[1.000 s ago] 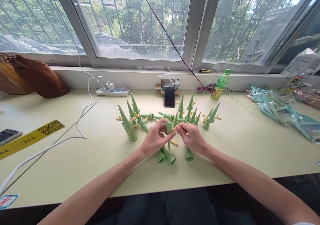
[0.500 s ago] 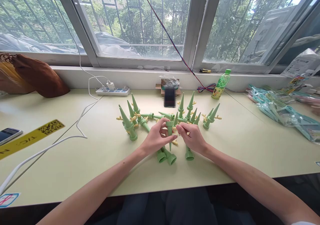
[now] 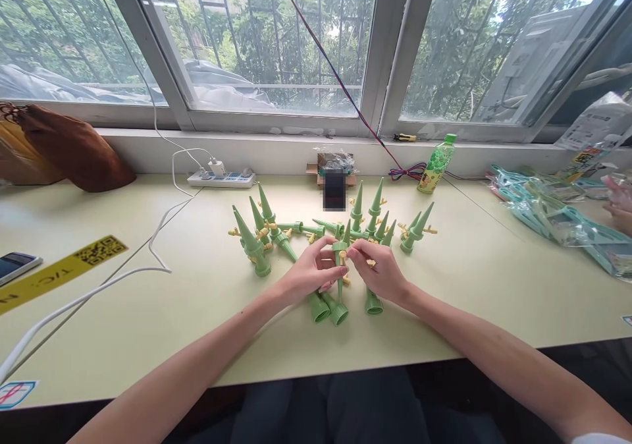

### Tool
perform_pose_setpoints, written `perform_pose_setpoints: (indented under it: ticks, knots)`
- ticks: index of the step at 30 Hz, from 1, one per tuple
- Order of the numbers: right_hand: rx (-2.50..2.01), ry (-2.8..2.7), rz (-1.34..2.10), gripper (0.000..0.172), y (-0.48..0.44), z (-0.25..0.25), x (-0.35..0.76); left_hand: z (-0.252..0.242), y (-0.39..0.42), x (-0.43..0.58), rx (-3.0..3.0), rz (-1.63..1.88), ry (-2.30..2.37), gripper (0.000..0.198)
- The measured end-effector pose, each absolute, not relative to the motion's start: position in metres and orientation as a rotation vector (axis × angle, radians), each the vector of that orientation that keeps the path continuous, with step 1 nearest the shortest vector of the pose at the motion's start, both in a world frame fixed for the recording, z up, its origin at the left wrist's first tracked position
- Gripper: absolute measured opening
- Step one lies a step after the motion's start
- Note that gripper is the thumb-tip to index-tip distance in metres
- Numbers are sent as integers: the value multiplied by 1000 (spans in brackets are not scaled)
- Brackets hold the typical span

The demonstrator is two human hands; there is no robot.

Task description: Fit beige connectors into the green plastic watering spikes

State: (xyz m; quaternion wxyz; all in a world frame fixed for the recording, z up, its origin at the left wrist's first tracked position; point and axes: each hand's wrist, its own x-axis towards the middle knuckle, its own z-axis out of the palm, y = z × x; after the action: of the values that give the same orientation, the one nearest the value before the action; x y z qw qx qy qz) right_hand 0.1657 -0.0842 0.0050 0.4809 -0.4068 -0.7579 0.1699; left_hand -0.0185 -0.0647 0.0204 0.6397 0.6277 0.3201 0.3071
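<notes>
My left hand (image 3: 316,267) is wrapped round a green spike (image 3: 340,279), its tip pointing down. A small yellow valve (image 3: 342,257) shows at the spike's upper part. My right hand (image 3: 379,269) is closed in a pinch right beside that valve, with its fingertips on or against it. Several green spikes with yellow valves stand at the left (image 3: 251,240) and at the right (image 3: 376,200). Others lie behind my hands. Green parts with open round ends (image 3: 338,313) lie below my left hand, and another (image 3: 374,303) is below my right hand.
A power strip (image 3: 222,179), a dark blurred object (image 3: 334,192) and a green bottle (image 3: 436,165) line the table's back. Packaged teal items (image 3: 553,213) lie at the right, near part of another person's hand (image 3: 621,200). A white cable (image 3: 99,286) crosses the left.
The spike in my left hand has turned and shifted slightly right, so the yellow valve now faces the camera. At the far right, the other person's hand has moved a little.
</notes>
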Motion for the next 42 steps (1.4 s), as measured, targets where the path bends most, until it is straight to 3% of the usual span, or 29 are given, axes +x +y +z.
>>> perform_pose_setpoints:
  ticks: [4, 15, 27, 42]
  knots:
    - [-972, -1801, 482, 21, -85, 6, 165, 21, -64, -19, 1439, 702, 715, 49]
    - [-934, -1810, 369, 12, -84, 10, 164, 21, -62, -21, 1554, 843, 800, 48]
    - [-991, -1841, 359, 13, -83, 10, 164, 17, -63, -20, 1883, 1064, 951, 40]
    - [-1044, -1879, 394, 21, -81, 8, 166, 16, -66, -19, 2023, 1076, 1082, 36]
